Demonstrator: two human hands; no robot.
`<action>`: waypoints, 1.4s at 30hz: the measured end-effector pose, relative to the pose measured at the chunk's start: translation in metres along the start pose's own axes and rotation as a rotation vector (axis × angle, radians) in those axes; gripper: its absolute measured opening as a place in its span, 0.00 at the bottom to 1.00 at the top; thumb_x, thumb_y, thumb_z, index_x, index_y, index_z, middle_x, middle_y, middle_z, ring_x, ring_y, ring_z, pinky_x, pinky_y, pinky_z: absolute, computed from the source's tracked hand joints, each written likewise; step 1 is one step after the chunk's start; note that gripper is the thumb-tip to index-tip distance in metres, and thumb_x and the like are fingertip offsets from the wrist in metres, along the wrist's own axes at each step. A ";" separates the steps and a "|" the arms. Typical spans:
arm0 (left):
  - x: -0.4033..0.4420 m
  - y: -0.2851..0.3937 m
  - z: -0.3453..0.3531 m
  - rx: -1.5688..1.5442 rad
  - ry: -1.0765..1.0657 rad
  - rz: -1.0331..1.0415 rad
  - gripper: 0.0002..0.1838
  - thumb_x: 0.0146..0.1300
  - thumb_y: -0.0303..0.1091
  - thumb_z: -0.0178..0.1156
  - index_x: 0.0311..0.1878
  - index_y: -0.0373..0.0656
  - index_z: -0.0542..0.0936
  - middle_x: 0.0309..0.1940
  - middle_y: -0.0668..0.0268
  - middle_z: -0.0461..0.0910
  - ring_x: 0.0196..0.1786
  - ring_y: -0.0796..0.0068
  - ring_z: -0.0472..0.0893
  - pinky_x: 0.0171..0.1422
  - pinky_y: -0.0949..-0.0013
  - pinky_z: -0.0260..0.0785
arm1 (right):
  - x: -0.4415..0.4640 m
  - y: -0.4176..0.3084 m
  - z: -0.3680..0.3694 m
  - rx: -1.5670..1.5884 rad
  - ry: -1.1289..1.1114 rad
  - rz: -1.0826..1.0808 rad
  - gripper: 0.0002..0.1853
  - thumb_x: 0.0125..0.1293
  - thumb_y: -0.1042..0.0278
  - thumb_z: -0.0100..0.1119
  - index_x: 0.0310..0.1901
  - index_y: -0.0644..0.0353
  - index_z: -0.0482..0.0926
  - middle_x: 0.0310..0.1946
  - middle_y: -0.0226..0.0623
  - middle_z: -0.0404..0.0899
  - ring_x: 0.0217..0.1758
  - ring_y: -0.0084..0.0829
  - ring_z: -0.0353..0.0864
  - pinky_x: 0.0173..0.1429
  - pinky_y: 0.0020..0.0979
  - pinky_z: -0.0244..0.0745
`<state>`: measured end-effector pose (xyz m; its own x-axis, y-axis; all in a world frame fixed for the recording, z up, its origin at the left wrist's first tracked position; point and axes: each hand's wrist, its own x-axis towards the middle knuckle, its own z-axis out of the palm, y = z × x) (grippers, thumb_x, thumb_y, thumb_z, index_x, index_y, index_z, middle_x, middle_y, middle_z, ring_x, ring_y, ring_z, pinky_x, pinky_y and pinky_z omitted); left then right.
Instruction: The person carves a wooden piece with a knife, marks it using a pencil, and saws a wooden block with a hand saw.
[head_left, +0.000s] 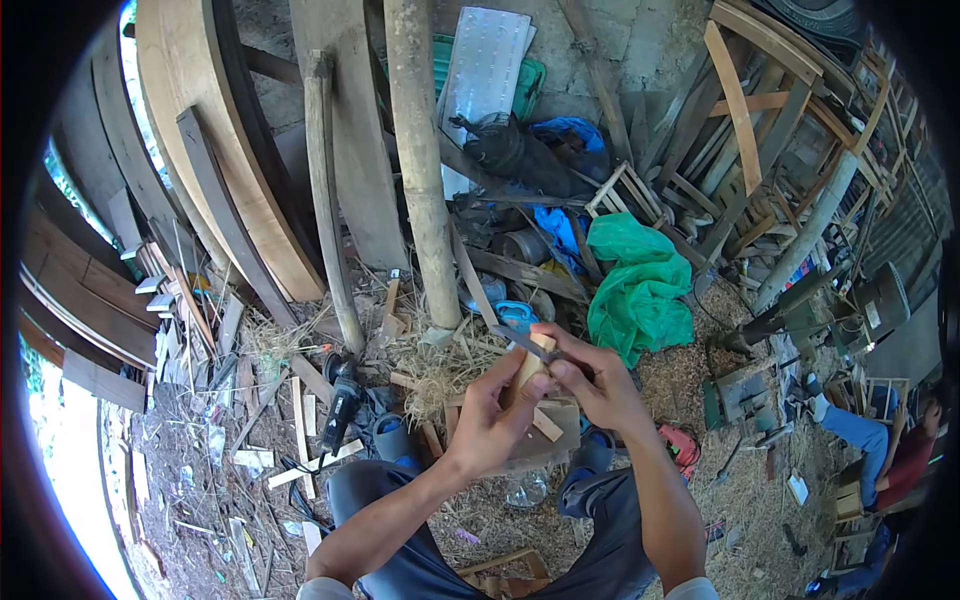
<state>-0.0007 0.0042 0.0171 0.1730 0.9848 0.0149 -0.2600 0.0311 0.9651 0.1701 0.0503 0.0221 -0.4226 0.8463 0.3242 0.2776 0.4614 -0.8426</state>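
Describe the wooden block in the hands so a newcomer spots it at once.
Find the crumpled green sheet right of centre. Below and left of it, the left hand and right hand meet at a short, pale block. Unlike the loose wood piece lying beneath, it is held up.

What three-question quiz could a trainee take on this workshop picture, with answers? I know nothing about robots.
1. Fill in: the left hand holds a small, pale-yellow, oblong block made of ____.
2. Choose: what lies crumpled ahead of the right hand? a) a yellow woollen blanket; b) a green plastic sheet; c) a white cotton towel.
3. True or false: a black handheld power tool is to the left of both hands.

Key: 1. wood; 2. b; 3. true.
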 end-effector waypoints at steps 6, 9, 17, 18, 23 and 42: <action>0.004 -0.007 -0.005 0.059 -0.012 -0.003 0.15 0.71 0.40 0.56 0.51 0.36 0.75 0.17 0.78 0.65 0.20 0.91 0.63 0.23 0.80 0.52 | -0.004 -0.008 -0.010 0.088 -0.230 0.216 0.32 0.68 0.54 0.57 0.70 0.56 0.63 0.28 0.22 0.73 0.26 0.16 0.60 0.30 0.23 0.57; 0.004 -0.002 -0.004 0.059 -0.047 -0.014 0.14 0.71 0.40 0.56 0.47 0.37 0.75 0.17 0.78 0.65 0.19 0.90 0.63 0.23 0.80 0.53 | -0.003 -0.008 -0.005 0.174 -0.101 0.084 0.32 0.68 0.52 0.58 0.70 0.56 0.64 0.26 0.23 0.73 0.25 0.17 0.60 0.30 0.22 0.57; 0.000 -0.003 0.002 0.045 -0.012 0.002 0.13 0.71 0.38 0.56 0.46 0.37 0.75 0.19 0.78 0.67 0.21 0.91 0.65 0.24 0.80 0.56 | 0.000 -0.010 -0.004 -0.036 -0.044 0.042 0.22 0.66 0.67 0.56 0.61 0.61 0.74 0.31 0.38 0.83 0.28 0.18 0.71 0.36 0.25 0.70; 0.000 -0.005 0.002 0.078 0.022 0.033 0.13 0.71 0.38 0.56 0.47 0.36 0.75 0.21 0.78 0.68 0.22 0.91 0.65 0.25 0.80 0.56 | 0.000 -0.010 -0.003 -0.034 -0.042 0.041 0.22 0.66 0.67 0.56 0.61 0.61 0.74 0.31 0.38 0.83 0.28 0.18 0.71 0.36 0.25 0.70; 0.004 -0.011 0.003 0.063 0.013 0.062 0.16 0.70 0.37 0.56 0.55 0.37 0.74 0.21 0.77 0.67 0.23 0.90 0.65 0.25 0.80 0.57 | -0.001 0.006 -0.002 -0.092 -0.021 0.029 0.21 0.68 0.67 0.55 0.61 0.61 0.74 0.35 0.38 0.85 0.30 0.18 0.75 0.38 0.26 0.72; 0.016 -0.010 -0.014 -0.287 -0.240 -0.155 0.14 0.73 0.42 0.52 0.46 0.39 0.74 0.17 0.75 0.63 0.17 0.87 0.59 0.20 0.78 0.46 | -0.010 0.001 -0.005 0.015 -0.020 -0.027 0.32 0.67 0.62 0.57 0.71 0.58 0.62 0.16 0.27 0.63 0.21 0.19 0.56 0.27 0.24 0.55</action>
<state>-0.0087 0.0220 0.0042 0.4395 0.8977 -0.0316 -0.4622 0.2562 0.8489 0.1791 0.0439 0.0206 -0.4468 0.8281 0.3386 0.2530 0.4800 -0.8400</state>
